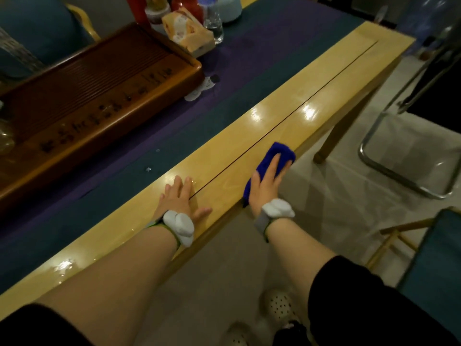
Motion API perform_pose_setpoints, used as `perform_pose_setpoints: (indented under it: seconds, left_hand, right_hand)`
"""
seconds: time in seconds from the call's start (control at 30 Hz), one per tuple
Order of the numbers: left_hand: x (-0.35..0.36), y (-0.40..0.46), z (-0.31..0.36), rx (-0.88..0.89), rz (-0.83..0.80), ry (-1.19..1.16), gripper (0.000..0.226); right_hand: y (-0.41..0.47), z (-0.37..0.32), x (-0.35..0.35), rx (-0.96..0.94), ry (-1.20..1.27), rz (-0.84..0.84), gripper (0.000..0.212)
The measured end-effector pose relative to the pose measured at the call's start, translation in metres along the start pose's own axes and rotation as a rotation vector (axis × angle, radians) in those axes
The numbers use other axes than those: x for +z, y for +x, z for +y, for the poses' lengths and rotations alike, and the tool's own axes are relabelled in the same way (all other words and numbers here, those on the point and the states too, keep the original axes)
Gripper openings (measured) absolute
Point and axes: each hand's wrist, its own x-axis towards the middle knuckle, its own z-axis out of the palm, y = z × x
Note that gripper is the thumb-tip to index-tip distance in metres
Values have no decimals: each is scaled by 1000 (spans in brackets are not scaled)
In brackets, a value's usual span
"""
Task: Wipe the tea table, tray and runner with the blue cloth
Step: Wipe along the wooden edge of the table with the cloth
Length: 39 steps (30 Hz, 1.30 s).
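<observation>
A person's right hand (pixel 268 183) presses a folded blue cloth (pixel 272 166) flat against the pale wooden tabletop (pixel 324 78) at the lower centre of the frame, fingers straight on top of it and nothing gripped, the cloth lying right at the table's near edge. The left hand (pixel 179 198) rests spread and empty on the wood just left of the dark seam, serving as a brace.

This step would go best with long, overlapping strokes along the grain, palm weight even, the cloth kept from slipping off the edge, and the seam line followed so grit is not left in it. The glossy patches suggest the surface shows streaks readily, so a clean fold should lead.

The dark blue-and-purple runner (pixel 262 53) stretches toward the upper centre, with small bright specks on it near the left hand. The brown wooden tea tray (pixel 99 96) sits on it at the upper left. A row of dark characters runs along the tray's near rim, but blur makes them unreadable; the bottles and packet at the top centre show no legible label either.
</observation>
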Motion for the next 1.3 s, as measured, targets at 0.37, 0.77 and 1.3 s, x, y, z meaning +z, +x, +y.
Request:
perform_pose_setpoints:
  seconds: [0.37,0.77,1.3]
  left_hand:
    - [-3,-11,1,39,42,22,95]
    - [7,-20,0,63,199,45,85]
    - [41,-25,8,-55,435,76,68]
  right_hand:
    - [-30,18,27,16,292,-37,67]
    - [78,36,-10,137,407,132,64]
    - [60,71,7,-169,187,-51,68]
